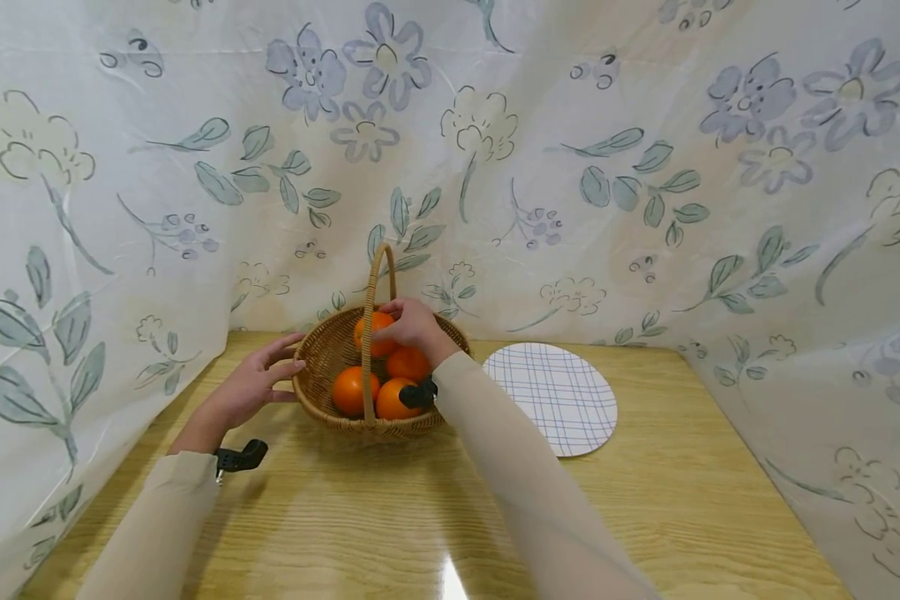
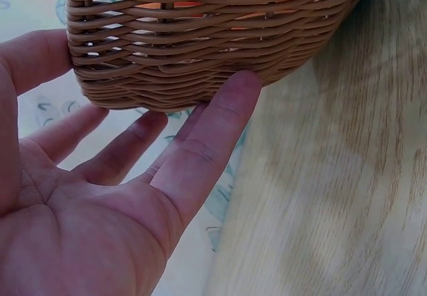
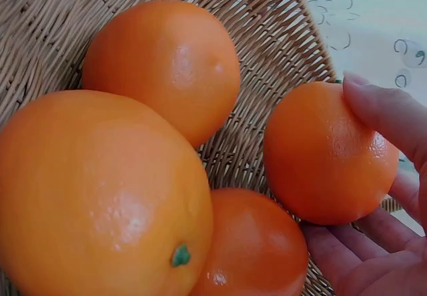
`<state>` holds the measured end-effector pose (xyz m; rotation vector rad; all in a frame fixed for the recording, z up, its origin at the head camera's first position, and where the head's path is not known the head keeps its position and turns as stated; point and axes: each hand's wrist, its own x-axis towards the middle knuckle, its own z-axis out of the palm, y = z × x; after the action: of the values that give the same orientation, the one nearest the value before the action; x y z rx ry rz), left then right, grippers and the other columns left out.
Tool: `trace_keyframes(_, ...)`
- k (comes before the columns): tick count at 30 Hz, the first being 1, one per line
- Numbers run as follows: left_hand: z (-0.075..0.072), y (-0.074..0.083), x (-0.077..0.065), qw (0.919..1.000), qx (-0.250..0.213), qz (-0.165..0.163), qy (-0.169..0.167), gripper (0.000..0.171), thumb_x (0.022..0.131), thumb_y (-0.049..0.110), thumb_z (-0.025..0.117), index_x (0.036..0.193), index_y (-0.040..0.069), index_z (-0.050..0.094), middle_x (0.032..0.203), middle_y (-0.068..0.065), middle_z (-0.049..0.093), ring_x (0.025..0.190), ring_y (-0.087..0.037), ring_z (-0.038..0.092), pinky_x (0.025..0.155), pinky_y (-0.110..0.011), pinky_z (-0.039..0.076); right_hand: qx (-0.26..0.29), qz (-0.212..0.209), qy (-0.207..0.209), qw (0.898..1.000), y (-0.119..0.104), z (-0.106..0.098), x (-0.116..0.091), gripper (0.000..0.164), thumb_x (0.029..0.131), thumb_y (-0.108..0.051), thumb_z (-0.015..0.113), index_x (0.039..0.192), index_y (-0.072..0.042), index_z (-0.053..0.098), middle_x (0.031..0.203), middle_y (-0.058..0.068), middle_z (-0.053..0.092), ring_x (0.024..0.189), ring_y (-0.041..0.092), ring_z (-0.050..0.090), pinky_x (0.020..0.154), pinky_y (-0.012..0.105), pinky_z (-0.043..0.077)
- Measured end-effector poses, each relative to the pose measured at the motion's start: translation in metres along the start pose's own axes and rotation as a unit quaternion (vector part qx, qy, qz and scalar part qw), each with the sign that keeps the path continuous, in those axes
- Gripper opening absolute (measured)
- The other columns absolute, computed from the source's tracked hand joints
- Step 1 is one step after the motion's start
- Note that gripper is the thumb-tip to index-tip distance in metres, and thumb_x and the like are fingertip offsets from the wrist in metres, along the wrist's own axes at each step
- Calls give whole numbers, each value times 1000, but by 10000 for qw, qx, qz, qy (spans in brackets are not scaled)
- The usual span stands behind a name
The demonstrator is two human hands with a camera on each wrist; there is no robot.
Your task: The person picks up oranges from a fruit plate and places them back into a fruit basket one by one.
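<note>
A wicker basket (image 1: 326, 408) with a tall arched handle stands on the table with oranges inside. My right hand (image 1: 416, 325) reaches over the rim and grips one orange (image 3: 327, 153) at the back of the basket, thumb on one side and fingers around the other. Three more oranges lie in the basket: one at front left (image 1: 355, 392), one at front right (image 1: 396, 398), and a darker one (image 3: 250, 246) beside the held orange. Against the basket's left side rests my left hand (image 1: 251, 387), its fingers spread and fairly straight, touching the wicker.
To the right of the basket lies an oval white placemat (image 1: 562, 400) with a blue and pink check pattern. A floral cloth (image 1: 510, 167) hangs behind the wooden table (image 1: 330, 517) and down both sides. The basket handle (image 1: 367, 350) arches up beside my right hand.
</note>
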<state>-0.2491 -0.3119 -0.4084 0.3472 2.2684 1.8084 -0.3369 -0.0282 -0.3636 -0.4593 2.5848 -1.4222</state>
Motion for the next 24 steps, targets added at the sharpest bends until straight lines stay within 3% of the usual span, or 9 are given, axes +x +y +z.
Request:
trace_keyframes(12, 1, 1, 1, 10000, -2, -4, 24, 73, 107, 28, 56, 166, 15, 14, 163, -30, 19, 137, -51, 42, 89, -44, 61, -472, 10, -186, 9987, -1, 7, 6, 65, 81, -26, 89, 139, -12, 64, 141, 9, 62, 131, 26, 55, 106, 35, 51)
trace_keyframes(18, 3, 0, 3, 10000, -20, -16, -22, 73, 107, 28, 56, 166, 14, 14, 163, -30, 18, 139, -53, 40, 90, -46, 61, -637, 120, -357, 9973, -4, 3, 1, 47, 88, -15, 81, 132, -9, 68, 134, 9, 66, 124, 24, 60, 98, 31, 55)
trace_keyframes(24, 2, -1, 3, 10000, 37, -46, 40, 73, 107, 27, 56, 166, 15, 15, 164, -30, 18, 138, -55, 40, 90, -46, 61, -783, 32, -771, 9939, -5, -7, -5, 42, 92, -15, 76, 132, -6, 68, 136, 11, 65, 130, 29, 57, 108, 39, 50)
